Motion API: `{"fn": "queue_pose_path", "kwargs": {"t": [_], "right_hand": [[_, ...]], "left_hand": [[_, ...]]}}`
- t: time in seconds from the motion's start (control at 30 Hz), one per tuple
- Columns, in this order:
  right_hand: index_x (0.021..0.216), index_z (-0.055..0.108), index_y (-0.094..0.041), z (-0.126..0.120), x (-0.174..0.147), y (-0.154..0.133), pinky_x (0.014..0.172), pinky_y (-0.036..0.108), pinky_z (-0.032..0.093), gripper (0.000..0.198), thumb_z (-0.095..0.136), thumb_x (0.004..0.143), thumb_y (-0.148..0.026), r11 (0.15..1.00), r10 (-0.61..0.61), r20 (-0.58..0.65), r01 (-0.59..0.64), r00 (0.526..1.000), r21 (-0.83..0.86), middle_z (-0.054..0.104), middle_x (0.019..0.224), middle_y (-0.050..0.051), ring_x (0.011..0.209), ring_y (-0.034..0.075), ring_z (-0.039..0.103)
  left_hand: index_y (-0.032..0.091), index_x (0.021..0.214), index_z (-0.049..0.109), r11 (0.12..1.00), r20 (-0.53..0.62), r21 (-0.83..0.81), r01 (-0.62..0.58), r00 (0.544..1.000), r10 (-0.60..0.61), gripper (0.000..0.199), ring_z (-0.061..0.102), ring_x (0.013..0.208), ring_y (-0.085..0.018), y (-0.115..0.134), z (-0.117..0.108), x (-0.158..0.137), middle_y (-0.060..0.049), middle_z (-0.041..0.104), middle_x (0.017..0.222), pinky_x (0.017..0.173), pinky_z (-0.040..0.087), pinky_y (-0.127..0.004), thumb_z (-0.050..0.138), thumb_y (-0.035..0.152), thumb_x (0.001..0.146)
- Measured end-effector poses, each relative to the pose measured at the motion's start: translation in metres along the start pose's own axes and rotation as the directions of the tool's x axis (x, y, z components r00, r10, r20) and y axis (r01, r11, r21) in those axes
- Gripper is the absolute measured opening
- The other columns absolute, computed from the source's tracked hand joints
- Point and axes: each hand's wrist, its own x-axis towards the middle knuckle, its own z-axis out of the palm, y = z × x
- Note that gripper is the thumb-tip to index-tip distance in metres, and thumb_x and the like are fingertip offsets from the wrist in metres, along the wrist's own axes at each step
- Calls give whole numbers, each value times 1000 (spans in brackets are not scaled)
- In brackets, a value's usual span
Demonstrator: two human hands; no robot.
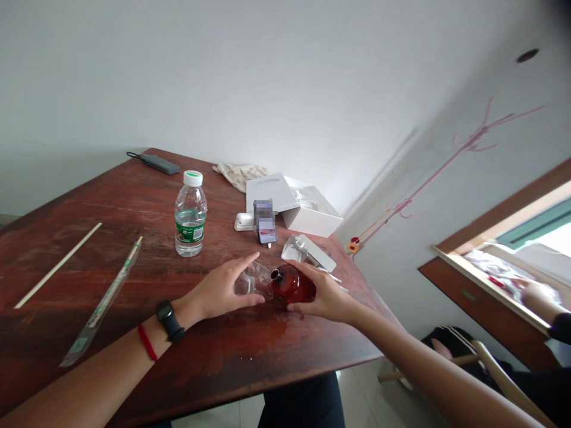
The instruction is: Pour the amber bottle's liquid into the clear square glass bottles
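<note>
My left hand [218,291] is curled around a clear, see-through container [262,280] low over the table; whether it is a cup or a bottle I cannot tell. A reddish-brown, rounded bottle [293,285] is in my right hand [328,294], thumb and fingers wrapped about its side. Its narrow open mouth points left and meets or nearly meets the clear container. Wet marks glisten on the wood just below. Behind my left hand stands a capped water bottle [191,217] with a green label, partly filled.
A phone [266,229] leans beside a white earbud-type case [243,222] and an open white box [312,219]. Clear packaging [312,252] lies nearer. Chopsticks, one loose [60,264] and some wrapped [104,297], are at left. Another person's hand [537,294] shows far right.
</note>
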Motion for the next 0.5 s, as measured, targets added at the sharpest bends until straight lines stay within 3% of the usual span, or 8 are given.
{"fn": "queue_pose_path", "kwargs": {"t": [0.5], "right_hand": [[156,50,-24,-9,3,-11,106,53,55,93,89,74,-42,995,30,51,-25,998,-99,67,144,16,127,38,68]], "left_hand": [[22,162,41,1000,-11,16,-19,1000,19,97,65,128,-33,-2,2,0,-14,65,146,112,49,-48,85,56,83]]}}
